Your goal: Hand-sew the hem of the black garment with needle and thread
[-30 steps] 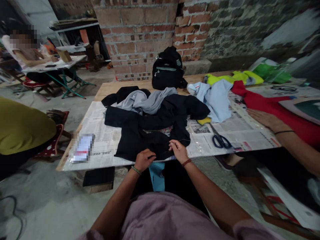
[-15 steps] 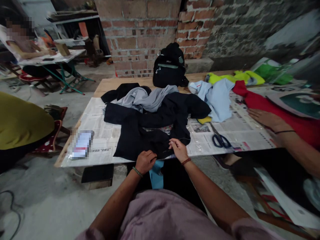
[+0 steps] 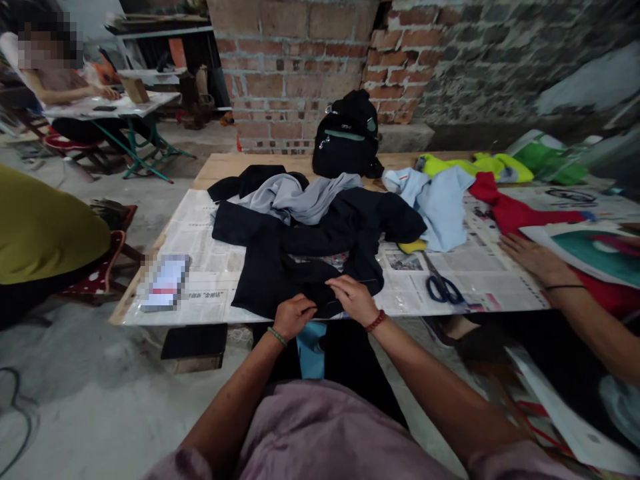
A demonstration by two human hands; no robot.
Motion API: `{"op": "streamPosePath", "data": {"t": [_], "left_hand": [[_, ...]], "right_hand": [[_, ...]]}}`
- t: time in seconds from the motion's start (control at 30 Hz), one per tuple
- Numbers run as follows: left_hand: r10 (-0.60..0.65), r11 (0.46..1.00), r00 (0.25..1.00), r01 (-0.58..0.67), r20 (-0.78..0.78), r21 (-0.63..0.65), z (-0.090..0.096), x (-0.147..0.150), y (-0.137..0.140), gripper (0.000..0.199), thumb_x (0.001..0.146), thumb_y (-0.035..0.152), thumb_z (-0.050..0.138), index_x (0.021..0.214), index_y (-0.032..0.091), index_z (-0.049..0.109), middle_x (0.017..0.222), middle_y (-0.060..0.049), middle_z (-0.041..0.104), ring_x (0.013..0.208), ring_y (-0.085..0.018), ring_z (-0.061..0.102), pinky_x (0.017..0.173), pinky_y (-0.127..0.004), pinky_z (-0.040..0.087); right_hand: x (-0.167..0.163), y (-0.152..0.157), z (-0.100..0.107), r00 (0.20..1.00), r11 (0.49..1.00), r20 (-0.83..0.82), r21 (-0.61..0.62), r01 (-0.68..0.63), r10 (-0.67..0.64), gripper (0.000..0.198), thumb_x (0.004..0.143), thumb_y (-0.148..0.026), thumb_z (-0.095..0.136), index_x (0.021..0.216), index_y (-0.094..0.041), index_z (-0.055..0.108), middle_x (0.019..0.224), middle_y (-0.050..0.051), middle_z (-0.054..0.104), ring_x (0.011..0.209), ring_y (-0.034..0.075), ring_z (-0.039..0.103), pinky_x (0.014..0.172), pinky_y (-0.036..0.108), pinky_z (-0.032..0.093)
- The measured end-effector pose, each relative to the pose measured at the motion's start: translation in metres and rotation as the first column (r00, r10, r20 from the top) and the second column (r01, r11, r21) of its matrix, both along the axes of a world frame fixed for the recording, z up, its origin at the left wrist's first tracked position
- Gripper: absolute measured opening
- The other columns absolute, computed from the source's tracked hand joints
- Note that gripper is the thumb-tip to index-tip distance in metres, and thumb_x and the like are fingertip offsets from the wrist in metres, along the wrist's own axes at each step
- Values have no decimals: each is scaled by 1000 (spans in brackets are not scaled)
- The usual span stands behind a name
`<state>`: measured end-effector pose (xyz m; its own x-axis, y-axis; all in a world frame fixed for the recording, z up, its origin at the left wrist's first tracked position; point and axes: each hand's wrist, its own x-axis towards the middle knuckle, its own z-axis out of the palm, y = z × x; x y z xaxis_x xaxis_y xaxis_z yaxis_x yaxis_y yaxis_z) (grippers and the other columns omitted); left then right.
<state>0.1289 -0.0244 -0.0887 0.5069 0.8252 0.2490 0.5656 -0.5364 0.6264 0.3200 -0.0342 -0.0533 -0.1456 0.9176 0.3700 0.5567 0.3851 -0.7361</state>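
A dark garment (image 3: pixel 267 277) with a light grey part (image 3: pixel 313 200) lies bunched on the newspaper-covered table (image 3: pixel 195 237). At its near edge, my left hand (image 3: pixel 295 315) is closed, pinching the cloth between thumb and fingers. My right hand (image 3: pixel 354 298) is just to the right over the same edge, its fingertips pinched together against the fabric. Whatever is in that pinch is too small to make out. A thin pale line shows on the dark cloth beside my right hand. Dark-handled scissors (image 3: pixel 444 288) rest on the newspaper to the right, apart from both hands.
A phone (image 3: pixel 166 283) lies at the left. A black backpack (image 3: pixel 346 137) stands at the back, with a light blue cloth (image 3: pixel 443 207) to its right. A co-worker's hand (image 3: pixel 535 259) rests at the right near red cloth (image 3: pixel 505 203). Another person (image 3: pixel 45 230) sits at the left.
My right hand has shifted slightly left, closer to my left hand, along the cloth edge. The co-worker's green-and-white item at the right has moved, showing more red cloth. The view has turned slightly.
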Motion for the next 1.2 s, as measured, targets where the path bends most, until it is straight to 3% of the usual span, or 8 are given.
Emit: {"op": "streamPosePath", "data": {"t": [0.17,0.37,0.53,0.87,1.2], "left_hand": [[13,1000,1000,-13,-4,-18,-4,1,5,14,75,28,56,83,25,67,74,1,62,68,-10,57,64,-19,43],[7,1000,1000,-7,-5,-17,-8,2,10,15,77,30,55,83,26,68,74,1,64,68,-9,58,64,-19,42],[-2,1000,1000,2,-14,-17,-6,2,10,15,77,30,55,82,26,68,73,2,63,67,-9,57,63,-18,41],[-46,998,997,50,-65,48,-9,-1,6,16,76,29,56,86,26,67,76,1,64,68,-9,58,62,-18,41],[-28,997,996,34,-85,68,-6,1,5,16,78,29,53,84,26,67,74,1,63,67,-9,58,60,-18,40]], "right_hand": [[0,17,-5,966,976,149,-88,-200,212,23,80,-22,45,88,-25,66,77,3,62,71,13,58,68,25,45],[11,18,-31,970,967,139,-189,-172,200,23,79,-21,45,87,-23,66,80,2,64,74,13,59,71,25,45],[13,14,-33,973,959,90,-211,-190,212,22,78,-21,47,90,-25,65,86,0,65,80,13,59,76,27,44],[11,13,-24,942,960,195,-123,-252,272,21,76,-16,47,79,-23,67,74,2,59,69,13,56,68,25,44],[12,13,-23,881,939,325,-114,-324,344,24,79,-15,43,84,-23,65,76,3,55,72,13,54,69,24,44]]}}
